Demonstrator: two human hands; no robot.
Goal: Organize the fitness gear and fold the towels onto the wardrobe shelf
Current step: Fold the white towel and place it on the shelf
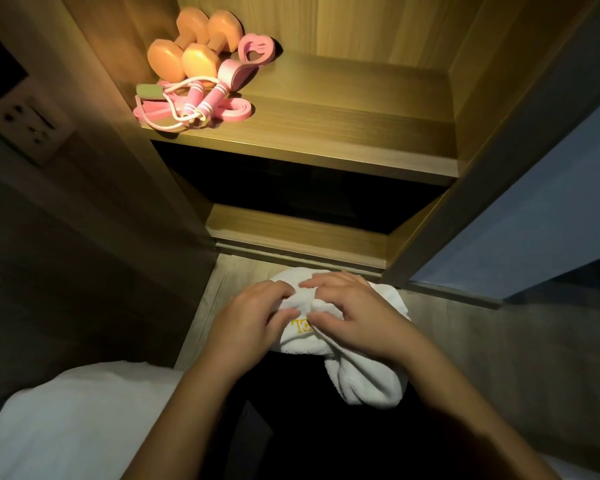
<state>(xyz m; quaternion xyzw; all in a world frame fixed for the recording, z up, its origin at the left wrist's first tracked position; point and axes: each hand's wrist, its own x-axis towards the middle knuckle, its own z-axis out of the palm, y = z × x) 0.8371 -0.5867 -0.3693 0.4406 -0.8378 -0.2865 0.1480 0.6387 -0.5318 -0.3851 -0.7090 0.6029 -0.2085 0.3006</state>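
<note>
Both grips are on the towel [364, 379]. The left grip [253, 317] curls its fingers into the cloth and pinches a fold against the thumb. The right grip [354, 317], just beside it, gathers a bunched ridge between thumb and spread fingers. The towel is white with yellow stitched letters between the two grips. It lies crumpled under them, one loose end hanging down below the right grip, so it is not yet folded.

Well ahead of the grips and off to the left, the fitness gear sits on the lit shelf [343, 109]: two orange dumbbells [187, 53], a pink rope [201, 98] lying on a pink band [236, 110], and a heart-shaped ring [257, 50] behind them. That part looks done, grouped at the shelf's left end.

The rest of the shelf, straight ahead of the grips, holds no towel. I judge the job about half through: this towel needs flattening, folding and lifting to the shelf. Whether more towels wait cannot be told. A bed [66, 420] lies left of the left grip.
</note>
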